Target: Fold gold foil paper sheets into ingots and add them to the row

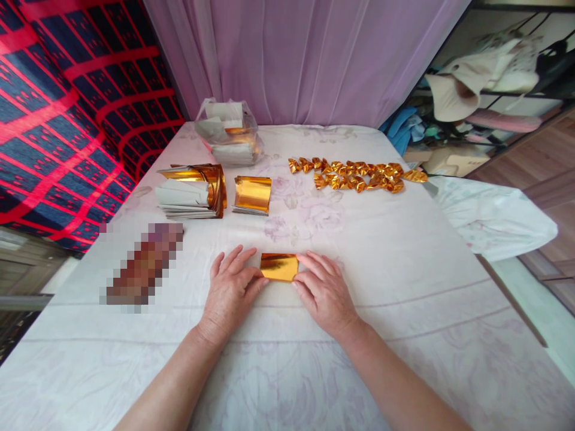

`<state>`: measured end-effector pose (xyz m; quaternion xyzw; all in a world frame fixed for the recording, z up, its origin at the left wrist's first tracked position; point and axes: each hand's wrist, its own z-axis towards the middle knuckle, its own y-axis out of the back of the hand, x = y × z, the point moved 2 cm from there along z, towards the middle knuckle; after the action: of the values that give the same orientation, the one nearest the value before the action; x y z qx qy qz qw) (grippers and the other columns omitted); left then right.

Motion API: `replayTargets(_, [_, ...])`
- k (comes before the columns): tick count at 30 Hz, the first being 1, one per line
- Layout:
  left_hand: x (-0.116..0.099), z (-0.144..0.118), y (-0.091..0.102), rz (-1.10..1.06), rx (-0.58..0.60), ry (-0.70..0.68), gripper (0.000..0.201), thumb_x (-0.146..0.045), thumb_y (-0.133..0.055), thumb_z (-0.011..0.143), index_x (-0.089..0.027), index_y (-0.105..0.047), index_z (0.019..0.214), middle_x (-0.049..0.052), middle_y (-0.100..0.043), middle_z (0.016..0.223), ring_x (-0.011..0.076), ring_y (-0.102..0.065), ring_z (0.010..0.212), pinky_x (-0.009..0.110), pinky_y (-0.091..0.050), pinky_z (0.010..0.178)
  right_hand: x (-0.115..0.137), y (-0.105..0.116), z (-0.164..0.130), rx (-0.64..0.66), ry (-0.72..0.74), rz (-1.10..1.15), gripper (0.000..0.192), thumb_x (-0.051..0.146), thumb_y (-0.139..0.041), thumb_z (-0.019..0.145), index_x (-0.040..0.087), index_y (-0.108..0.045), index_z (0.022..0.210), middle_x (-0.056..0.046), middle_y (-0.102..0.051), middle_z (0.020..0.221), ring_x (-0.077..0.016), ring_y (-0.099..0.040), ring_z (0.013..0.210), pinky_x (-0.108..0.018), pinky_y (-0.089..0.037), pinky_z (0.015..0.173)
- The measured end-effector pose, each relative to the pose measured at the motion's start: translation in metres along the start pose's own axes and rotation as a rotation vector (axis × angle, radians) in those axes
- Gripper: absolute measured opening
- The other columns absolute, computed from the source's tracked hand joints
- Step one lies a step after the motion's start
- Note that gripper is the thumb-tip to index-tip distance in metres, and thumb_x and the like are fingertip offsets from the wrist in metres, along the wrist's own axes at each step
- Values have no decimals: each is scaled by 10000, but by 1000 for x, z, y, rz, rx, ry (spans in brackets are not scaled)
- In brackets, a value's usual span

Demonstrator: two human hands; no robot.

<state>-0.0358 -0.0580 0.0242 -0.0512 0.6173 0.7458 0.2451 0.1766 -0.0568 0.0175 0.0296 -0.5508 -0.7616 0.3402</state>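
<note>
White floral bedsheet covers the work surface. Far left: clear plastic bag of sheets, a big gold foil paper stack, a smaller stack beside it. Far right: row of folded gold ingots, roughly two dozen done; stacks look mostly unused, so plenty left. Centre near: one gold foil sheet, flat. Left hand and right hand lie open, fingertips pressing its side edges, not gripping.

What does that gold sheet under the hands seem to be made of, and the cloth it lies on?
The gold sheet looks like thin foil-faced paper: mirror-bright, with a sharp folded edge; the stacks behind show white backs. The cloth seems a soft woven cotton-like fabric, matte, with faint flower print and creases. Both the left hand and right hand press the sheet flat.
</note>
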Motion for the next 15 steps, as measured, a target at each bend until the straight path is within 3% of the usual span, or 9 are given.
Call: replayTargets(15, [-2, 7, -3, -57, -6, 127, 143, -326, -618, 864, -249, -693, 771, 45, -652, 1273, 326, -483, 1302, 598, -319, 1091, -2, -5, 6, -43, -116, 12, 198, 270, -511, 936, 221, -604, 768, -86, -675, 1188, -282, -546, 1198, -469, -418, 983])
